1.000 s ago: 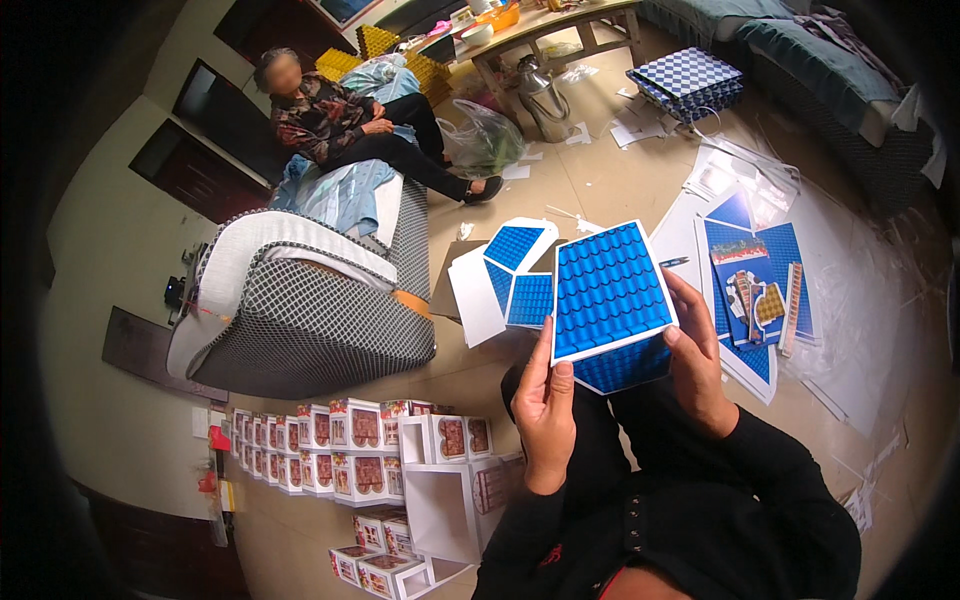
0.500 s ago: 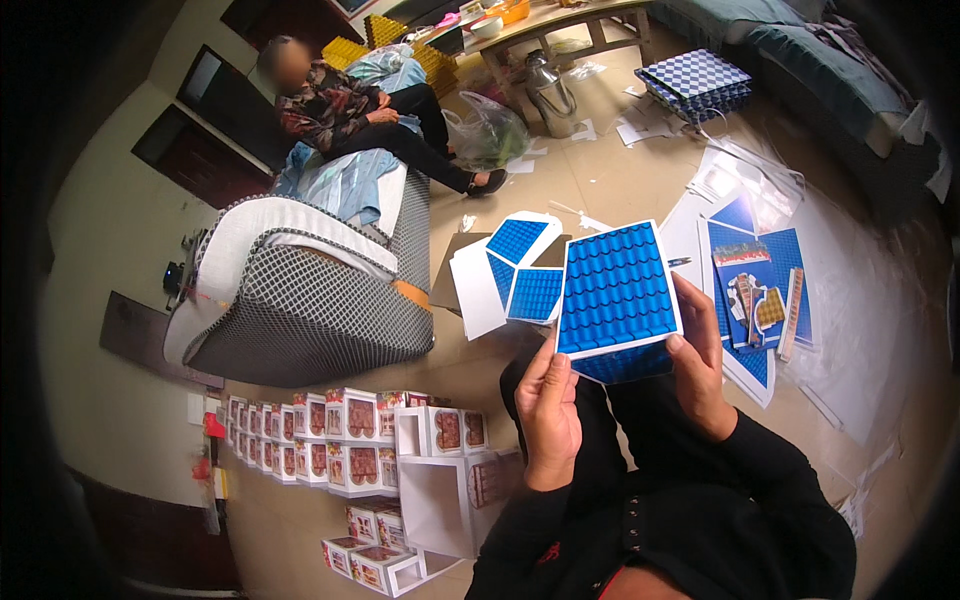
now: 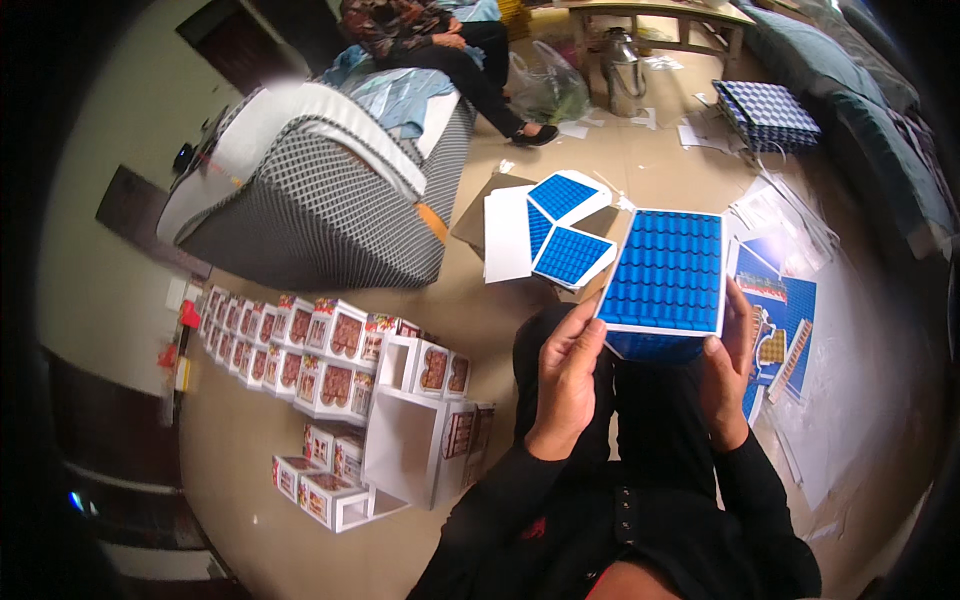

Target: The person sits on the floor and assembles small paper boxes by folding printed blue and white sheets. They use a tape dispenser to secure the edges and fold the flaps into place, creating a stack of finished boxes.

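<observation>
Between my two hands I hold a folded cardboard roof piece (image 3: 664,268), printed with blue tiles and edged in white. My left hand (image 3: 570,375) grips its lower left corner, thumb on top. At its lower right edge, my right hand (image 3: 728,365) is closed on it, thumb against the front. A second blue face folds down below the near edge. Ahead and to the left lie more blue tile-print card pieces (image 3: 572,257) beside a blank white card (image 3: 508,238), on a brown board (image 3: 470,225). To my right are blue printed sheets (image 3: 800,330) with small cut-out parts.
On the floor at left stand rows of white model house boxes (image 3: 335,385) with printed windows. A person (image 3: 430,40) sits on a checked couch (image 3: 330,200). Farther off are a metal flask (image 3: 625,75), a checkered bag (image 3: 768,115), a wooden table (image 3: 660,12) and paper scraps.
The view has swung, so the scene sits lower left or higher. The roof piece is still in both hands and is tilted a little differently.
</observation>
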### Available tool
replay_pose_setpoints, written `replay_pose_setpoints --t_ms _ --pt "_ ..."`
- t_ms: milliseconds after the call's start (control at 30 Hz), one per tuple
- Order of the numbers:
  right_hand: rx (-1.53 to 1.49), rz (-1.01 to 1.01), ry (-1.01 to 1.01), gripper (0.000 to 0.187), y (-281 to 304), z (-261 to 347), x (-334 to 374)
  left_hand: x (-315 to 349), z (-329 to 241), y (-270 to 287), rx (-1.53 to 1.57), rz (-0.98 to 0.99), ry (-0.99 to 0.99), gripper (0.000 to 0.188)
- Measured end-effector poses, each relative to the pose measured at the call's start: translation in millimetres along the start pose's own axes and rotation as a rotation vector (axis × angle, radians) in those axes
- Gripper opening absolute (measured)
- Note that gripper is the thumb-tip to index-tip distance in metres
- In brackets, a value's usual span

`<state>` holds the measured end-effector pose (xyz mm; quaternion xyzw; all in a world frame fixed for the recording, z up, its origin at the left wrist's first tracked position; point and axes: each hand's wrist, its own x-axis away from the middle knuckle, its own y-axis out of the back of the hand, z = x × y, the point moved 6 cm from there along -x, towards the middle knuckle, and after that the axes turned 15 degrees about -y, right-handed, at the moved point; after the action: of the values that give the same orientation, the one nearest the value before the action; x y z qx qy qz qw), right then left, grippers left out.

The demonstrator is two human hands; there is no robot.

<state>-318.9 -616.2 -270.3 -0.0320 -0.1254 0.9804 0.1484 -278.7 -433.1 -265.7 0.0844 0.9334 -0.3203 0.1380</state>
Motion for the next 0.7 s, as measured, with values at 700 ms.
replay_pose_setpoints --t_ms 700 --pt "-0.081 -0.946 -0.112 0.090 273.6 43.6 155.8 -18.4 67.2 -83.8 -0.186 0.556 0.257 0.032"
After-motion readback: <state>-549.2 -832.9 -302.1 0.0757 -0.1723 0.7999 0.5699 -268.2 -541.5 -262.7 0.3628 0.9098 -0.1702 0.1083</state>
